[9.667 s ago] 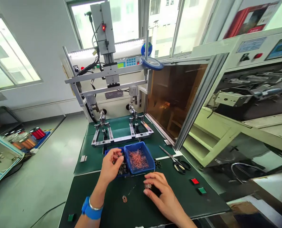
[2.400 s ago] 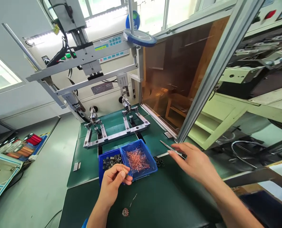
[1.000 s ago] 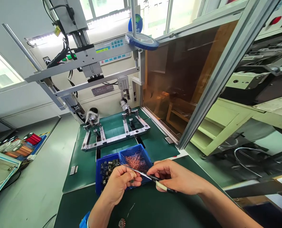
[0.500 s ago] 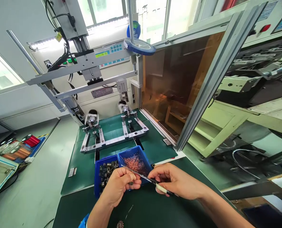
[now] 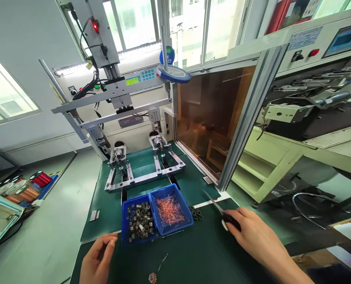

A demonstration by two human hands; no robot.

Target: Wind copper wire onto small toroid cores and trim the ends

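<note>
The right hand [image 5: 253, 238] grips a pair of scissors [image 5: 214, 203], the closed blades angled up and to the left while the fingers wrap the black handles. Part of a white sleeve shows on one handle, and the rest of the handles is hidden behind the fingers. The left hand [image 5: 98, 256] sits at the lower edge of the view with its fingers loosely curled. The frame cuts it off, so whether it holds anything cannot be told.

Between the hands, on the dark green mat of the worktop [image 5: 190, 254], two blue plastic trays stand side by side, touching. The left one [image 5: 124, 227] holds a heap of small metal bushings [image 5: 139, 223], and the right one [image 5: 171, 230] holds a tangle of copper wire pieces [image 5: 168, 210]. Just right of the trays lies a small cluster of black rings [image 5: 196, 213]. A small copper-wound coil [image 5: 152, 278] lies at the bottom edge, partly cut off, with a thin wire [image 5: 162, 262] running up from it. Beyond the trays stands a metal fixture [image 5: 144, 171].
</note>
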